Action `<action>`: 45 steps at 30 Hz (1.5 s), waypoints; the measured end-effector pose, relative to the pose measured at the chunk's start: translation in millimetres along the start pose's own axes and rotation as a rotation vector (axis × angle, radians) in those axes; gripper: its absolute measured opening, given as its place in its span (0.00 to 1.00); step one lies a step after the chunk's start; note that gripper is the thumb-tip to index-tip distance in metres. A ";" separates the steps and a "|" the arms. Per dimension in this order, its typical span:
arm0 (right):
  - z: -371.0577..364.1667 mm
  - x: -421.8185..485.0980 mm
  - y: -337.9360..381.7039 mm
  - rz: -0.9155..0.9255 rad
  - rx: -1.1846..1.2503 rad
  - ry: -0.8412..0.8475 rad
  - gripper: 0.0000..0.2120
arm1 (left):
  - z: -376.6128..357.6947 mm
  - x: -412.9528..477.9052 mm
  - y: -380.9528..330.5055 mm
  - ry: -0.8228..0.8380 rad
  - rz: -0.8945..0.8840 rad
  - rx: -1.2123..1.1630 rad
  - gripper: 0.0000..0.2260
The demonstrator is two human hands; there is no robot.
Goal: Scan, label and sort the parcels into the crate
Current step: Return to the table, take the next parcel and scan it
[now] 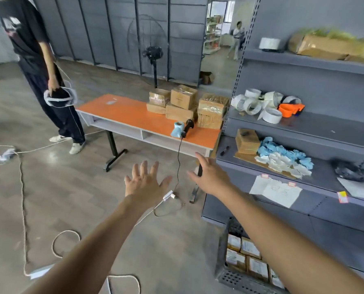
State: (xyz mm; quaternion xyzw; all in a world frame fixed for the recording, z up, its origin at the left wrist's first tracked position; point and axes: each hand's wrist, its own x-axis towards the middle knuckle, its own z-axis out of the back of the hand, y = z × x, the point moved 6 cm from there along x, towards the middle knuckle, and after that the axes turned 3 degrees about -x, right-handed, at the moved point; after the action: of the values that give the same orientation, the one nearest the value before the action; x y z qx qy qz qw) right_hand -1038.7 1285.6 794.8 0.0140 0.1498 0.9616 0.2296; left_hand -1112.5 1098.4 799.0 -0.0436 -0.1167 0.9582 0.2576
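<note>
My left hand and right hand reach out spread and empty; parcels lie far ahead on the orange table, the crate near right.

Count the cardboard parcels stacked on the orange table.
6, in three stacks of two on the table: left top parcel, left bottom parcel; middle top parcel, middle bottom parcel; right top parcel, right bottom parcel. Others may hide behind.

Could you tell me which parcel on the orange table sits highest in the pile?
The middle box, set askew on a flat box; the left stack and right stack both end lower.
</note>
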 end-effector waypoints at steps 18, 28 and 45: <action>-58.3 284.0 24.6 -0.115 0.180 -0.013 0.34 | -26.0 290.9 62.2 0.062 -0.051 0.039 0.31; -39.0 465.0 6.3 -0.131 0.241 0.008 0.32 | -20.4 479.7 54.8 0.081 -0.095 0.000 0.31; -68.6 733.4 43.3 -0.321 0.352 0.053 0.33 | -41.2 807.0 112.7 0.162 -0.190 -0.100 0.30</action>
State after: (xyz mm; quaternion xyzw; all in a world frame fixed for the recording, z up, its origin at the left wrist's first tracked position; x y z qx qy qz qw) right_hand -1719.9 1556.4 711.4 0.0044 0.3214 0.8718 0.3697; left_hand -1858.0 1418.5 712.4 -0.1226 -0.1466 0.9159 0.3531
